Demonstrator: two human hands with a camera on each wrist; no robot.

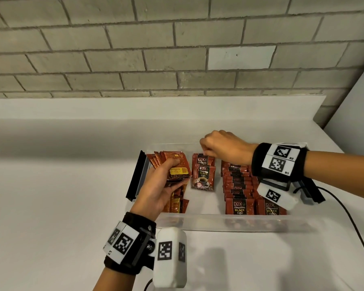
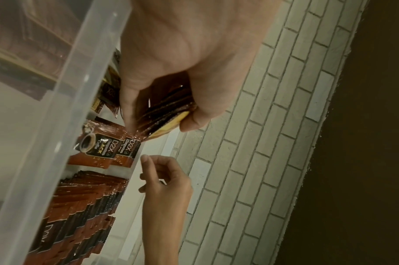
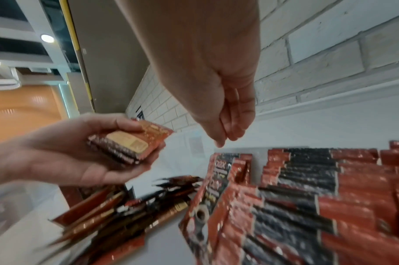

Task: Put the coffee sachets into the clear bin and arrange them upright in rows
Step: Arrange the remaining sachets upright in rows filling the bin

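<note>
The clear bin [image 1: 219, 218] [image 2: 64, 107] stands on the white table. My left hand [image 1: 172, 175] [image 2: 162, 123] [image 3: 146, 138] grips a stack of red coffee sachets [image 1: 178, 164] [image 2: 169, 105] [image 3: 126, 143] over the bin's left side. Two sachets [image 1: 204, 177] [image 2: 98, 148] [image 3: 216, 179] lean upright in the middle. My right hand [image 1: 204, 152] [image 2: 153, 170] [image 3: 225, 136] hovers just over their top edge, fingers loosely bent and holding nothing. Upright rows of sachets [image 1: 237, 185] [image 2: 80, 206] [image 3: 318, 197] fill the right side. Loose sachets [image 1: 178, 203] [image 3: 126, 215] lie under my left hand.
A black latch piece [image 1: 138, 177] sticks out at the bin's left end, another at the right end. A black cable [image 1: 355, 227] runs over the table at the right. The brick wall [image 1: 177, 49] rises behind the table.
</note>
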